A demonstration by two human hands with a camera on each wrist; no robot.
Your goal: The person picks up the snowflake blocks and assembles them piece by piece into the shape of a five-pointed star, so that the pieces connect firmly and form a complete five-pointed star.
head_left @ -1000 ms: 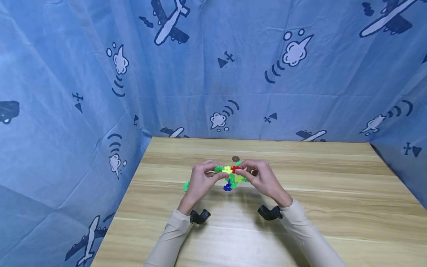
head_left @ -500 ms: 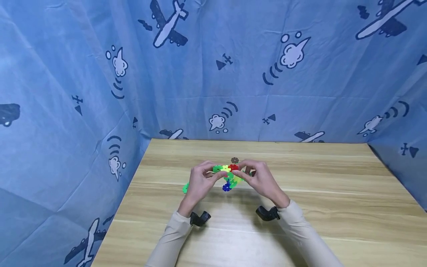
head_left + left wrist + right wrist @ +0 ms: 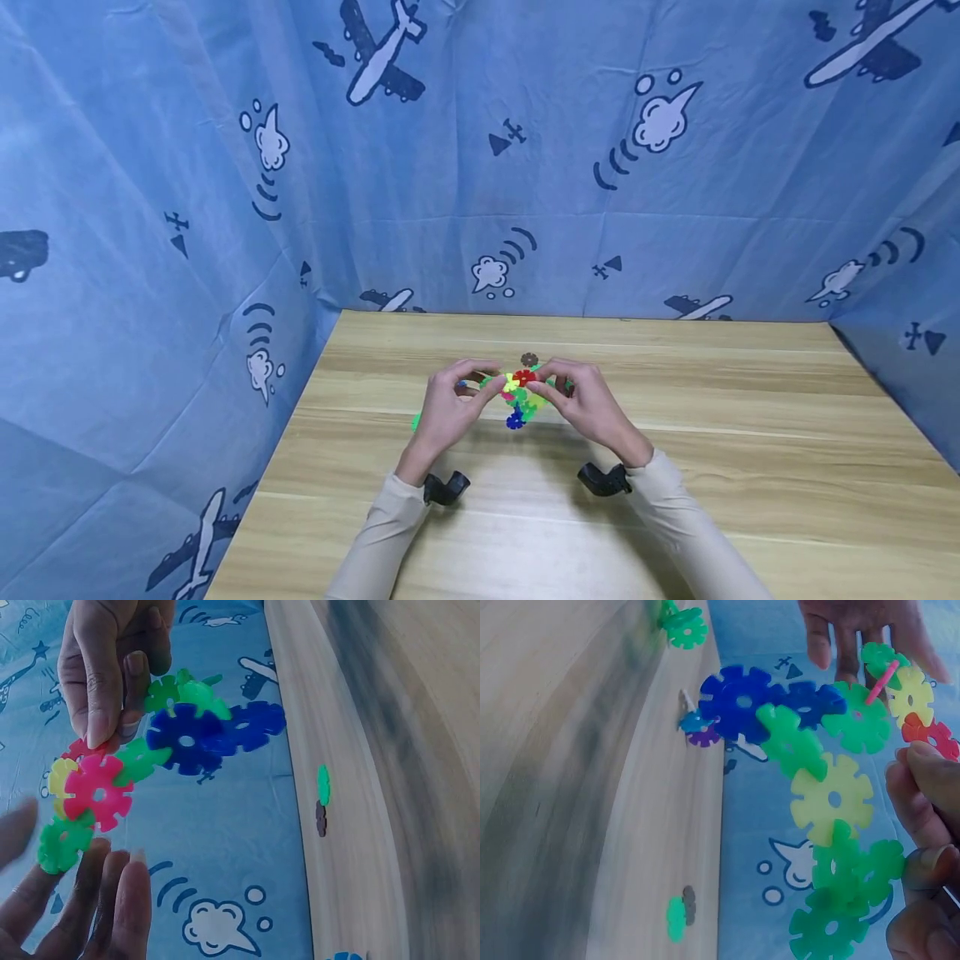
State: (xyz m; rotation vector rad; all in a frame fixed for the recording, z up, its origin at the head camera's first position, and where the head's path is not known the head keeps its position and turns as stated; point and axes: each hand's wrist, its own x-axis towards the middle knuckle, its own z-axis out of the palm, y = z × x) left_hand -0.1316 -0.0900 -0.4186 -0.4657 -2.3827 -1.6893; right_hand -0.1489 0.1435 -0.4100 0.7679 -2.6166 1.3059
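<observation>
My right hand (image 3: pixel 588 400) pinches a red snowflake disc (image 3: pixel 930 735), part of a chain of interlocking plastic discs held above the table. Joined in the chain are a yellow disc (image 3: pixel 911 697), a pink disc (image 3: pixel 99 793), blue discs (image 3: pixel 186 740) and several green ones. In the left wrist view, the fingers of my left hand (image 3: pixel 90 900) lie by the green end disc (image 3: pixel 64 844), the thumb apart from it; whether a fingertip touches it I cannot tell. In the head view, my left hand (image 3: pixel 448 408) partly hides that end.
On the wooden table (image 3: pixel 712 433) lie a brown disc (image 3: pixel 529 359) and a loose green disc (image 3: pixel 324 785) beside it. Another green piece (image 3: pixel 686 628) and a purple disc (image 3: pixel 703 736) lie toward the left. Blue printed curtains (image 3: pixel 555 183) surround the table's back and sides.
The left thumb and fingers have loosened around the green end and shifted slightly. The yellow disc has turned a little. My right hand keeps its pinch on the red disc.
</observation>
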